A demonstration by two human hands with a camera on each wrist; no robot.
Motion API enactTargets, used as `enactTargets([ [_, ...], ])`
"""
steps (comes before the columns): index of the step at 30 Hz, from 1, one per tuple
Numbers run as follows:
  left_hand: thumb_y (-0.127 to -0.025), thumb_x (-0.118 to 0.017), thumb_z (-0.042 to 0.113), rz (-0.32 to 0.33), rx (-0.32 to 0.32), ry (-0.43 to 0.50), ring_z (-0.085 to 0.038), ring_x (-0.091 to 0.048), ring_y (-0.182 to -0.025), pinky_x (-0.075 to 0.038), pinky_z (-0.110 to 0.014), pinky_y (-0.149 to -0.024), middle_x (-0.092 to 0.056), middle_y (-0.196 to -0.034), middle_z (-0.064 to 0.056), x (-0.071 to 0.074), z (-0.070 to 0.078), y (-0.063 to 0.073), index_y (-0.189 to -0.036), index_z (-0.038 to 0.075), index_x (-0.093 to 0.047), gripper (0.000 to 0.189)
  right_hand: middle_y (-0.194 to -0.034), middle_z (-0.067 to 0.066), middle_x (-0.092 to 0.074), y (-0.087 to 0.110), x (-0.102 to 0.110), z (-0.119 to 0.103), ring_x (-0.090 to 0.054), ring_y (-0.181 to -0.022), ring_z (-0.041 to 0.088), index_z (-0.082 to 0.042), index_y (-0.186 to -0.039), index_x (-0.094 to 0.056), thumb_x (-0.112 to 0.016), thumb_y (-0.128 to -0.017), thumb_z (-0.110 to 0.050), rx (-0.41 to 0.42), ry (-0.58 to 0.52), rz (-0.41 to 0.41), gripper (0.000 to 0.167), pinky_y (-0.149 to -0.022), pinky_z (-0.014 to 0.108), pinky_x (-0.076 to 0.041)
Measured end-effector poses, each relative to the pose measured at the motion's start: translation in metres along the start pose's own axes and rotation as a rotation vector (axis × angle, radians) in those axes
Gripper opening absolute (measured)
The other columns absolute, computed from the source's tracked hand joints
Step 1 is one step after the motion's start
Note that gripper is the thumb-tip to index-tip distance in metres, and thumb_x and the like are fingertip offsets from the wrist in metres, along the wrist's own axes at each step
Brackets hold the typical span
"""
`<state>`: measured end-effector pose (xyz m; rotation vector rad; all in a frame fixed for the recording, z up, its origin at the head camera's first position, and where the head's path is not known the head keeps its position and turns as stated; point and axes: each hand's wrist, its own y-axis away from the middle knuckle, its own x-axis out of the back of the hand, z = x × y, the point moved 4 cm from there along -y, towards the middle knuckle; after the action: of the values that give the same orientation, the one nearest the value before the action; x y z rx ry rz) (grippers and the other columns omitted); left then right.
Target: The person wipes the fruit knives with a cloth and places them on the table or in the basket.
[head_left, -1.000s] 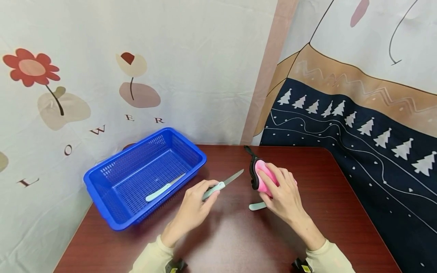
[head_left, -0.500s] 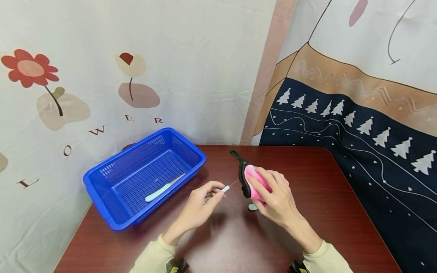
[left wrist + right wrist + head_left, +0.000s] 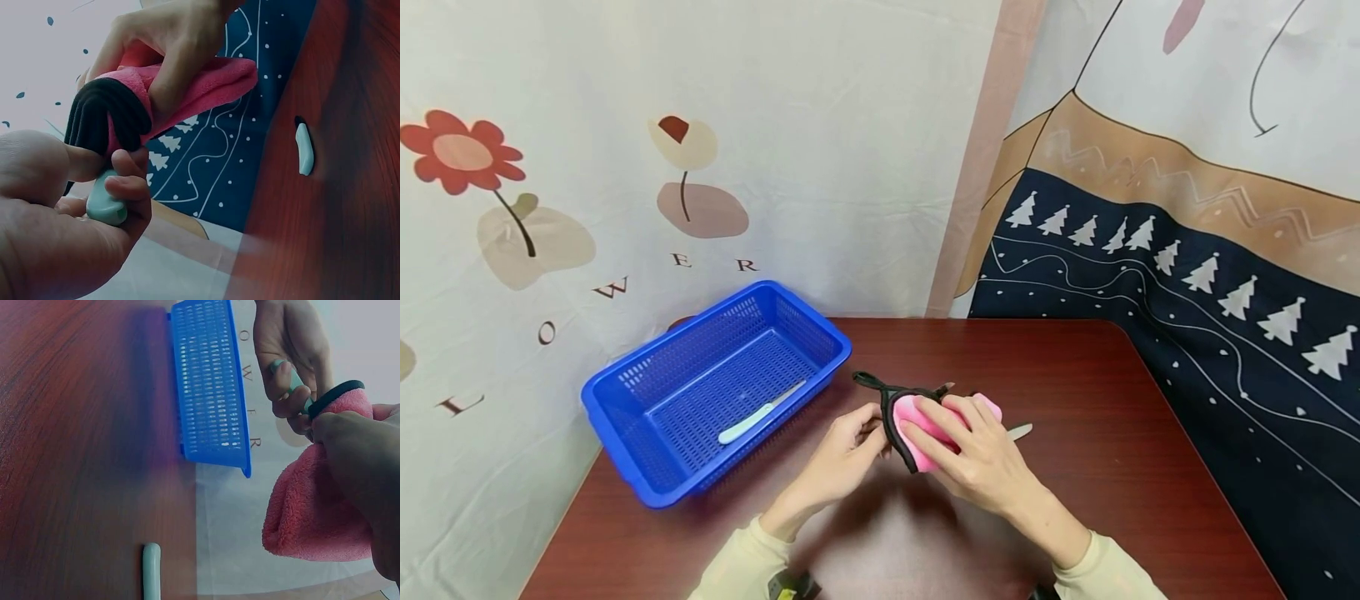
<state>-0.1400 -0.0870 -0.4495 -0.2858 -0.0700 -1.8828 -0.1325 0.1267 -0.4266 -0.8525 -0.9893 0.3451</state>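
My left hand (image 3: 838, 458) grips a knife by its mint-green handle (image 3: 107, 200); the handle end shows between the curled fingers in the left wrist view. A pink cloth (image 3: 925, 421) with black edging and a black hanging loop (image 3: 868, 380) is folded in my right hand (image 3: 981, 462). Its black edge lies right at the front of the handle, and the cloth hides most or all of the held knife's blade. Both hands are close together above the table. A second knife (image 3: 304, 149) with a pale green handle lies on the table, mostly behind my right hand in the head view.
On the left of the brown table (image 3: 1097, 500) stands a blue perforated basket (image 3: 625, 454). Another knife (image 3: 748, 422) with a light handle lies inside it. Printed cloth curtains (image 3: 850, 167) hang behind the table.
My right hand has brought the pink cloth leftward and down over the knife blade, which was bare a second ago. My left hand has turned the knife and stayed near its place.
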Motion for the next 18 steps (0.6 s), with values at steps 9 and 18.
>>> enactTargets([
  [9, -0.116, -0.056, 0.015, -0.011, 0.072, 0.097, -0.010, -0.062, -0.077, -0.049, -0.020, -0.065, -0.062, -0.088, -0.006, 0.001, -0.001, 0.001, -0.119, 0.000, -0.069, 0.020, -0.145, 0.016, -0.074, -0.001, -0.001, 0.002, -0.066, -0.109, 0.038, -0.015, -0.142, -0.078, -0.060, -0.110, -0.028, -0.017, 0.015, -0.028, 0.039, -0.084, 0.050, -0.054],
  [18, -0.119, -0.054, 0.014, -0.039, 0.091, 0.162, -0.007, -0.058, -0.077, -0.043, -0.015, -0.062, -0.068, -0.097, -0.004, 0.002, -0.001, 0.003, -0.125, -0.006, -0.065, 0.023, -0.142, 0.017, -0.075, 0.002, 0.000, 0.013, -0.068, -0.108, 0.038, -0.016, -0.141, -0.078, -0.060, -0.110, -0.028, -0.062, 0.066, -0.040, 0.038, -0.084, 0.050, -0.056],
])
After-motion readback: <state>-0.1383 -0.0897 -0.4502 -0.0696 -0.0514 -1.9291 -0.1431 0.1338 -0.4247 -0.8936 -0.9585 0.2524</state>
